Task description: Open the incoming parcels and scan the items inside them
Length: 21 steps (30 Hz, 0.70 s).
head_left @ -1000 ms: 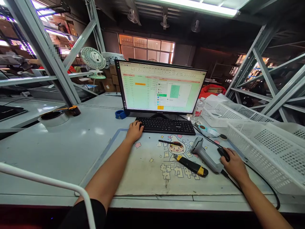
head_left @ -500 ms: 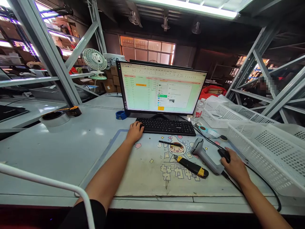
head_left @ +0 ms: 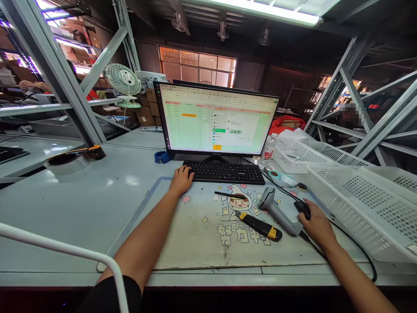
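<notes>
My left hand (head_left: 181,180) rests on the left end of the black keyboard (head_left: 224,172), fingers laid over the keys and holding nothing. Around the black computer mouse (head_left: 302,210), my right hand (head_left: 316,221) is closed. Just left of the mouse lies a grey barcode scanner (head_left: 280,213) with its cable toward me. A yellow-and-black utility knife (head_left: 259,226) and a black pen (head_left: 230,195) lie on the cartoon desk mat (head_left: 189,234). Behind the keyboard stands a monitor (head_left: 192,130) with a spreadsheet and a chat window.
White perforated baskets (head_left: 355,204) line the right side, near a plastic bottle (head_left: 269,148). A tape dispenser (head_left: 70,161) and a blue tape roll (head_left: 162,157) sit at left. A white curved tube (head_left: 65,245) crosses the near left. A green fan (head_left: 124,80) stands behind.
Large text now shows in the chat window on the screen, where a small dark picture was. The whole view has shifted slightly. Both hands stay at the keyboard and mouse.
</notes>
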Each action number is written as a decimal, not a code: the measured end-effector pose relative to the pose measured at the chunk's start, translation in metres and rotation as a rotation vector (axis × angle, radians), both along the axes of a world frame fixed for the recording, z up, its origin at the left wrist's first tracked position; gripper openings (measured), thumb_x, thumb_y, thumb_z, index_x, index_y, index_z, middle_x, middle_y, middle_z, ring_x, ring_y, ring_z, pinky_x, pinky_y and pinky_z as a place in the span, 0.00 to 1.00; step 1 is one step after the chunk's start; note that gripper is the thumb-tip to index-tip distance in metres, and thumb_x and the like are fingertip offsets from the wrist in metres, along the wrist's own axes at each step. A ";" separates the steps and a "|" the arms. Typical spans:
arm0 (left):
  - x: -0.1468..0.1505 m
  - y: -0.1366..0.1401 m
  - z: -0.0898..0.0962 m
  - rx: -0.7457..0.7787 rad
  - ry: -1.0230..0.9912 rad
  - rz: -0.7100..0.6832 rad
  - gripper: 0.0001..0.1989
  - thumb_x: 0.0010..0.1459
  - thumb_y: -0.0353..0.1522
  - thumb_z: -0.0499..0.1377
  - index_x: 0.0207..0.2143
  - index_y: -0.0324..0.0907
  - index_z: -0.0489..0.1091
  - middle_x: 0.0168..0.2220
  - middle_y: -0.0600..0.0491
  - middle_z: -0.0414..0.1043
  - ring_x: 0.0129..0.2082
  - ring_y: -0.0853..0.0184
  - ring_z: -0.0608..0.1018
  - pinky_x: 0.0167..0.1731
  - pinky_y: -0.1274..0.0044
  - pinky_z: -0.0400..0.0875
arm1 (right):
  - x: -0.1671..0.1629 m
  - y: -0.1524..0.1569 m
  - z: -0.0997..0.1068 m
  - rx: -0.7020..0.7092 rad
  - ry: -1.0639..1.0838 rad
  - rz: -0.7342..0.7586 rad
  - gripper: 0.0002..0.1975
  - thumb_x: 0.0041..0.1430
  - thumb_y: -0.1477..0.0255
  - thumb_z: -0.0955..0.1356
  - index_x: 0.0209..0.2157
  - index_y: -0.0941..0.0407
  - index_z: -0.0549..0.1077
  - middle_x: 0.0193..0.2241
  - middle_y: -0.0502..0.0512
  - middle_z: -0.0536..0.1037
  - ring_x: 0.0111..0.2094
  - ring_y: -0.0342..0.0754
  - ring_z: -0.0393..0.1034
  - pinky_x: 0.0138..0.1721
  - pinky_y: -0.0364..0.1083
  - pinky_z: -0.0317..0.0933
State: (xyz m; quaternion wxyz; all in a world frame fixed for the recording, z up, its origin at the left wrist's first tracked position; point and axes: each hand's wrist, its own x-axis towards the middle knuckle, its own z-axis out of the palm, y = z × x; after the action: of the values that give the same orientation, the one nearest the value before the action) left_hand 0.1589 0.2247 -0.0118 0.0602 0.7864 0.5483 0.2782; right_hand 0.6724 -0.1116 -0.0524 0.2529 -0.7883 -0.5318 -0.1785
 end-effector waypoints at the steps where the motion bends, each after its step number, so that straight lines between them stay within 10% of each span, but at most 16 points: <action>1: 0.000 0.000 0.000 -0.002 0.001 0.000 0.24 0.74 0.40 0.49 0.64 0.39 0.70 0.70 0.41 0.62 0.69 0.43 0.63 0.66 0.56 0.68 | 0.000 0.000 0.000 0.004 -0.003 0.007 0.26 0.66 0.61 0.61 0.61 0.57 0.70 0.59 0.66 0.76 0.55 0.62 0.75 0.58 0.58 0.68; 21: 0.000 0.003 -0.002 0.011 -0.006 -0.006 0.26 0.73 0.42 0.48 0.64 0.38 0.70 0.70 0.39 0.63 0.68 0.43 0.64 0.67 0.54 0.66 | -0.010 -0.005 0.007 -0.026 -0.057 -0.061 0.24 0.65 0.65 0.63 0.59 0.55 0.76 0.63 0.61 0.76 0.55 0.62 0.76 0.54 0.58 0.71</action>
State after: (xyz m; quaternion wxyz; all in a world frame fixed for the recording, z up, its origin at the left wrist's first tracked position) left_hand 0.1585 0.2282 -0.0142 0.0582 0.7876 0.5440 0.2835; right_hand 0.6622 -0.1168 -0.0455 0.2218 -0.8019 -0.5167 -0.2018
